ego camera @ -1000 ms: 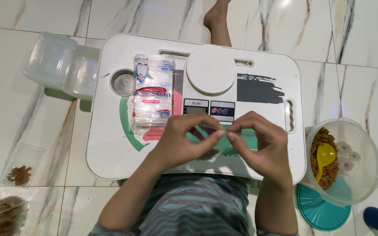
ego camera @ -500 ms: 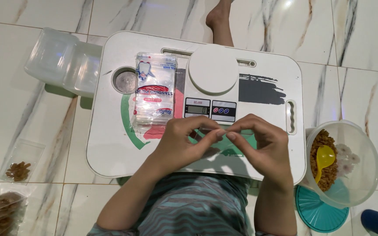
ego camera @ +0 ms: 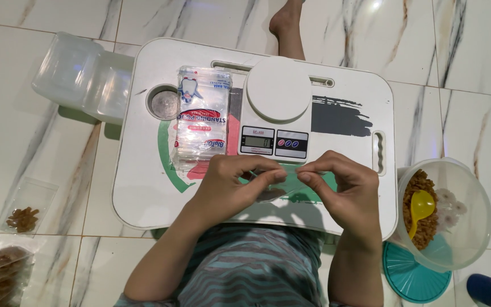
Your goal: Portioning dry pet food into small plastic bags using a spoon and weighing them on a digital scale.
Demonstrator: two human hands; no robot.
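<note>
Left hand (ego camera: 231, 185) and right hand (ego camera: 342, 190) meet over the front edge of the small white lap desk (ego camera: 143, 187), fingertips pinched together on a small clear plastic pouch (ego camera: 282, 181). Both grips closed on it, left at its left edge, right at its right edge. Pouch sits just in front of the digital kitchen scale (ego camera: 277, 116), held slightly above the desk surface; whether anything is inside it cannot be told.

Scale is white with a round platform, centred on the desk, display facing the person. Just left of it lies a stack of empty clear pouches in a printed wrapper (ego camera: 202, 116), touching the scale's side. Left of that stack, a round cup recess (ego camera: 164, 103) in the desk.

On the marble floor: a clear lidded plastic box (ego camera: 80, 77) against the desk's back left corner; a round clear tub (ego camera: 456, 219) at right front holding brown snack pieces and a yellow spoon (ego camera: 420, 209); its teal lid (ego camera: 413, 278) lies under the tub edge. Far left, filled pouches of brown snack (ego camera: 23, 219), well apart from the desk. A bare foot (ego camera: 285, 23) shows beyond the desk's far edge.
</note>
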